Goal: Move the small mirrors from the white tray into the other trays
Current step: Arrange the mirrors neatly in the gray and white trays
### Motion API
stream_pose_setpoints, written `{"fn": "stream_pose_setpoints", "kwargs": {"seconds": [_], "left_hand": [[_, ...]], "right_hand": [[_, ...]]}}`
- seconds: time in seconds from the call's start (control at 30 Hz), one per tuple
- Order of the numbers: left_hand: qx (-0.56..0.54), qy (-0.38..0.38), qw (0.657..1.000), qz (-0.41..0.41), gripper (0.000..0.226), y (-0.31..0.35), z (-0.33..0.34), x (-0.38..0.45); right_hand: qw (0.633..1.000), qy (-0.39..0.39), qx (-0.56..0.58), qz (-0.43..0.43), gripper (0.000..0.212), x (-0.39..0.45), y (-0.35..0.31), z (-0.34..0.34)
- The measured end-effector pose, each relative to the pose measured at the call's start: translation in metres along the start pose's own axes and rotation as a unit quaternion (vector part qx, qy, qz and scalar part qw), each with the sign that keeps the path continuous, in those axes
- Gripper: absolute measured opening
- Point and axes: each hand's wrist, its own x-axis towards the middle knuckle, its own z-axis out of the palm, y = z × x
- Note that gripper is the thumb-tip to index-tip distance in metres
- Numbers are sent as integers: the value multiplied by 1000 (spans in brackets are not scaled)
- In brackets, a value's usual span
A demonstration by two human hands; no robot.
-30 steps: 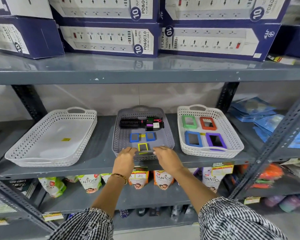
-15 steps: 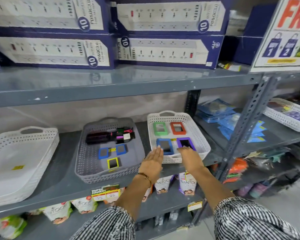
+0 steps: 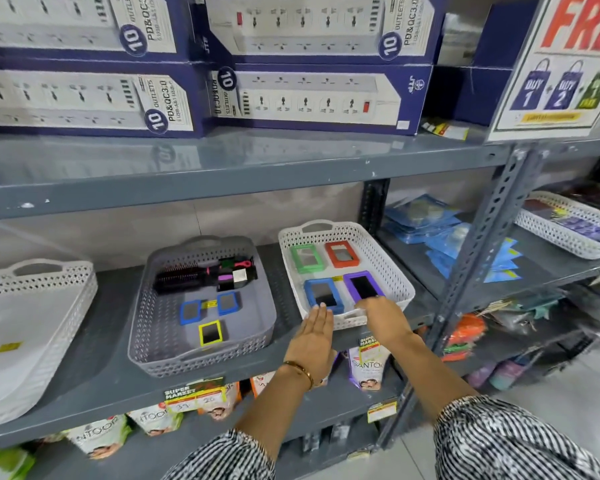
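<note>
Reaching into the white tray (image 3: 400, 287), my left hand (image 3: 314, 336) flat and empty, my right hand (image 3: 381, 315) seemingly pinching the purple mirror (image 3: 362, 285) at one o'clock, needing a clean lift next.

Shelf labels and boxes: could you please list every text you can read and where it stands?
"10 OUTLETS", "PD&QC3.0": boxes, top shelf.
"FRE", "BUY 1", "BUY 2": sign, cut off at the edge.
"SUPER MARKET", "39", "26": price tag.
"SANTOO": packets, partly hidden.
Yellow tray stickers: too small to read.
</note>
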Motion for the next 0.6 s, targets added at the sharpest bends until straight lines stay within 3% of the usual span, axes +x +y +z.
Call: {"fn": "stream_pose_setpoints", "kwargs": {"seconds": [0.6], "left_hand": [[11, -6, 1000, 9, 75, 12, -3, 3]], "right_hand": [[999, -2, 31, 9, 43, 2, 10, -4]]}}
